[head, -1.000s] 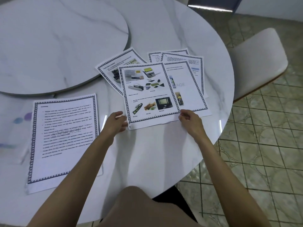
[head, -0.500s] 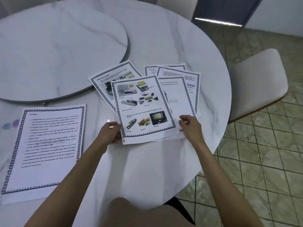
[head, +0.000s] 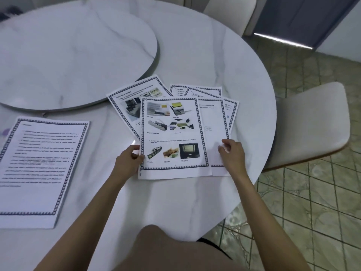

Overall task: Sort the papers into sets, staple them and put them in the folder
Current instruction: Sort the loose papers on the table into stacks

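Left hand [head: 128, 163] pinches the left edge of the picture page [head: 173, 137]; right hand [head: 232, 156] curls loosely on the sheet beside it.

Both hands sit at the middle of the frame on a fan of bordered papers [head: 211, 98] spread over the white marble counter [head: 224, 61]. Topmost is the picture page, overlapping a mostly blank sheet [head: 214, 126] under the right fingertips; whether that hand grips it cannot be told. One separate text page [head: 41, 169] lies flat at the left of the frame, well apart. A raised round turntable [head: 74, 51] fills the upper left, and a pale chair [head: 310, 124] stands at the right edge.
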`<state>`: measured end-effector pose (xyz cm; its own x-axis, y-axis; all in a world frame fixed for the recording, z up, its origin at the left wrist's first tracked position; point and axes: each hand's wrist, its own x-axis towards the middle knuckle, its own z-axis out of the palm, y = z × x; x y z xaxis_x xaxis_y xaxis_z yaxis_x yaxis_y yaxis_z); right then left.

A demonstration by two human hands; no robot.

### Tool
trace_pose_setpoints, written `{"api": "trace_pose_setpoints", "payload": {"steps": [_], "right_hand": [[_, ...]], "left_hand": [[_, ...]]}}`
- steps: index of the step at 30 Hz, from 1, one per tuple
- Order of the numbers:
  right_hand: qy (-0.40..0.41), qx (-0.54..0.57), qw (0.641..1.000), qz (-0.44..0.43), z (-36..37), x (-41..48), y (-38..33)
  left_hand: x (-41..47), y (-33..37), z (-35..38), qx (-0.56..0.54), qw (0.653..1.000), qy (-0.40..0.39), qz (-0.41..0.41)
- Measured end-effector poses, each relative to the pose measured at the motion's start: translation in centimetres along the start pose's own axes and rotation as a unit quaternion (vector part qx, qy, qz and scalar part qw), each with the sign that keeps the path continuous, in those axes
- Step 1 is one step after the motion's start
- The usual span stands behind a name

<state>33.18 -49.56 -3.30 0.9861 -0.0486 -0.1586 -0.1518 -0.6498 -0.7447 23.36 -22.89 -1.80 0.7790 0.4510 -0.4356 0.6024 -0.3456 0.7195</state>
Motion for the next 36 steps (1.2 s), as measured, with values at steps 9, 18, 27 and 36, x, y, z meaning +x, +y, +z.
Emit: {"api": "trace_pose_setpoints", "payload": {"steps": [9, 18, 27, 36], "right_hand": [[0.028, -0.036, 0.999, -0.028, -0.7, 1.6, 1.4], [0.068, -0.046, 0.996, -0.021, -1.4, 2.5, 1.7], [0.038, -0.104, 0.994, -0.008, -0.8, 2.5, 2.0], [0.037, -0.112, 0.993, -0.015, -0.7, 2.7, 2.1]], "left_hand": [[-0.6, 1.0, 1.7, -0.024, 1.0, 0.008, -0.001], [-1.0, 0.3, 1.8, -0.004, 1.0, 0.024, -0.007], [-1.1, 0.0, 1.8, 0.002, 0.998, 0.063, -0.003], [-1.8, -2.9, -0.3, -0.019, 0.991, 0.132, -0.029]]}}
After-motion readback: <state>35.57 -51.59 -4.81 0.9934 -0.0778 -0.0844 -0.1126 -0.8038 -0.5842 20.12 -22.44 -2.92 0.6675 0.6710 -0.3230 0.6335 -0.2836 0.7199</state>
